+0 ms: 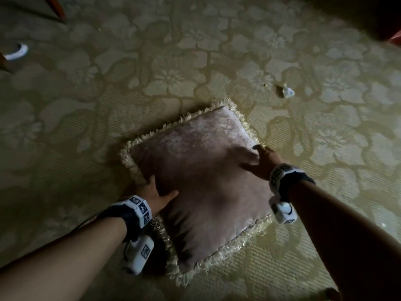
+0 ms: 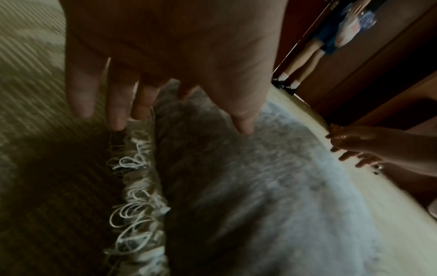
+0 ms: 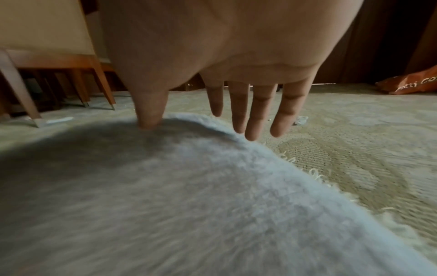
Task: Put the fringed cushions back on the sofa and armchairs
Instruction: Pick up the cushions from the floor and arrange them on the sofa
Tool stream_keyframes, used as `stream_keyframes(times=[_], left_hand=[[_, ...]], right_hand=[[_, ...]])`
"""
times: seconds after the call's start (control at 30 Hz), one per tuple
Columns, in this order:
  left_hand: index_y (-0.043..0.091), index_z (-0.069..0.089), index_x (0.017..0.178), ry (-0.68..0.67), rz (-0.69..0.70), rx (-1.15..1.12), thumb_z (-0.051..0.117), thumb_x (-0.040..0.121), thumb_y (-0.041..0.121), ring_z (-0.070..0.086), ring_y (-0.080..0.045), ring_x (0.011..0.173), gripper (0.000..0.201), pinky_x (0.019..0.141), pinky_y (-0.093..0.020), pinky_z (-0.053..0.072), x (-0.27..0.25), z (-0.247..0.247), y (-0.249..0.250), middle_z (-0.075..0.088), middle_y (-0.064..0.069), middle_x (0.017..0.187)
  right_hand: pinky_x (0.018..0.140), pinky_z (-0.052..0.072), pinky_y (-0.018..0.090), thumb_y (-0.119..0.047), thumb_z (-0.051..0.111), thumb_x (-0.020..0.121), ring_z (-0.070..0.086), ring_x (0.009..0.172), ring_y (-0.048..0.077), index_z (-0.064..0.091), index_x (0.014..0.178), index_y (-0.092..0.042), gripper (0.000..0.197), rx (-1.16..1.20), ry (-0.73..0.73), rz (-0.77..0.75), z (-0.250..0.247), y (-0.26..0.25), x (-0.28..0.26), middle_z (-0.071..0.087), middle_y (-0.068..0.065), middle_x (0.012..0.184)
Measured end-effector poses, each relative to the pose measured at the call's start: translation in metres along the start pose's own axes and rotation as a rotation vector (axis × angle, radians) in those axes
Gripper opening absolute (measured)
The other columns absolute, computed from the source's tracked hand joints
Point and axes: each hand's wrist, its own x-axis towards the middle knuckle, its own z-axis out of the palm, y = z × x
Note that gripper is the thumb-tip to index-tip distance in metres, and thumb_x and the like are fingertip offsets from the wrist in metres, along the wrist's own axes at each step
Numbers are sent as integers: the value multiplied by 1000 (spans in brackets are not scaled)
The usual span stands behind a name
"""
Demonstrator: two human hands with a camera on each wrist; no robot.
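Observation:
A square pinkish velvet cushion (image 1: 201, 181) with a cream fringe lies flat on the carpet in the middle of the head view. My left hand (image 1: 161, 187) is at its left edge, thumb resting on the top face and straight fingers reaching down beside the fringe (image 2: 134, 168). My right hand (image 1: 253, 157) is at the right edge, thumb pressing into the fabric (image 3: 165, 186) and straight fingers (image 3: 253, 115) hanging over the side. Neither hand curls round the cushion. The left wrist view shows my left hand (image 2: 189, 104) above the cushion (image 2: 248, 186), and the right wrist view shows my right hand (image 3: 201, 127).
A beige floral carpet (image 1: 217, 61) surrounds the cushion. A crumpled white scrap (image 1: 288, 92) lies beyond it, a white object (image 1: 17, 53) at far left. Wooden chair legs (image 3: 99, 87) stand at the left, an orange bag (image 3: 411, 84) at the right. A person's legs (image 2: 307, 61) show by dark wooden furniture (image 2: 378, 74).

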Motion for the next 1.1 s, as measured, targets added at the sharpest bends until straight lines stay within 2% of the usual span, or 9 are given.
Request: stream_keyframes(times=[0.2, 0.4, 0.57, 0.67, 0.77, 0.83, 0.9, 0.97, 1.1], left_hand=[[23, -21, 152, -14, 29, -163, 73, 69, 68, 34, -36, 140, 134, 111, -39, 32, 47, 28, -7, 25, -16, 158], [21, -46, 137, -215, 72, -353, 89, 64, 42, 29, -29, 143, 154, 112, -35, 31, 53, 23, -10, 17, -9, 162], [15, -48, 134, -251, 111, -196, 84, 75, 30, 40, -31, 136, 145, 104, -35, 39, 50, 21, -4, 22, -17, 160], [19, -43, 139, -264, 156, -63, 85, 72, 36, 44, -30, 134, 146, 104, -32, 39, 52, 3, -5, 29, -20, 156], [22, -37, 144, -307, 161, 7, 89, 66, 38, 38, -28, 138, 149, 109, -30, 34, 53, -7, -6, 24, -17, 159], [23, -40, 142, -339, 144, 58, 92, 56, 46, 37, -27, 140, 159, 111, -31, 35, 54, -7, -5, 25, -15, 159], [23, -45, 137, -367, 120, 103, 91, 35, 63, 31, -26, 143, 175, 115, -36, 33, 57, -5, -4, 18, -13, 162], [20, -48, 134, -356, 112, 136, 88, 26, 67, 27, -28, 145, 180, 117, -38, 30, 60, 1, 0, 13, -13, 163], [15, -47, 135, -272, 135, 139, 94, 42, 53, 33, -30, 142, 174, 116, -37, 31, 62, 12, 6, 20, -16, 160]], right_hand=[[116, 27, 47, -94, 61, 46, 30, 140, 35, 21, 150, -39, 125, 10, -34, 26, 26, -1, 58, 27, 2, 156], [105, 39, 59, -76, 81, 43, 36, 134, 49, 4, 145, -57, 129, 257, -115, 155, 46, 6, 42, 23, 15, 152], [106, 42, 42, -78, 83, 23, 46, 130, 31, 9, 153, -33, 157, 295, -130, 91, 48, 18, 10, 38, 10, 148], [110, 31, 31, -62, 87, 55, 38, 139, 24, 5, 156, -14, 139, 176, -356, 55, 41, 35, -31, 34, 6, 154], [103, 38, 34, -90, 71, 30, 48, 123, 25, 26, 144, -26, 137, 187, -366, 101, 56, 54, -62, 49, 9, 141], [110, 35, 36, -85, 72, 34, 40, 125, 20, 34, 133, -31, 119, 392, -305, 138, 74, 53, -68, 43, 6, 139], [115, 33, 43, -73, 85, 41, 37, 137, 27, 8, 150, -39, 138, 547, -265, 193, 107, 61, -54, 33, 9, 152], [112, 38, 46, -78, 85, 17, 44, 133, 32, -17, 143, -55, 165, 638, -268, 238, 132, 67, -40, 39, 14, 147], [107, 42, 47, -54, 93, 39, 57, 116, 29, -6, 152, -33, 152, 552, -250, 221, 129, 59, -35, 64, 8, 112]])
